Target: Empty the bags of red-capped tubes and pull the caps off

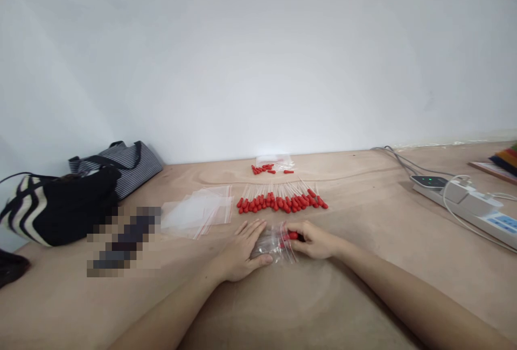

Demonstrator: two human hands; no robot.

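A clear zip bag (278, 243) with a red line along its mouth lies on the table between my hands. My left hand (244, 250) rests flat on the bag's left side, fingers stretched and thumb apart. At the bag's mouth, my right hand (317, 238) is closed around a red-bulbed dropper (292, 236), whose bulb shows between thumb and fingers. Whether it holds more than one is partly hidden. Beyond my hands lies a row of several red-bulbed droppers (278, 202), their clear tubes pointing away from me. Flat zip bags (197, 210) are spread to the left of the row.
Near the wall are more red-bulbed droppers (262, 168) by a clear bag (274, 161). Black (81, 204) and striped (139, 164) bags stand at left, beside a blurred-out patch (125, 242). A power strip (476, 210) with cables lies right. Colored items (504, 161) sit far right.
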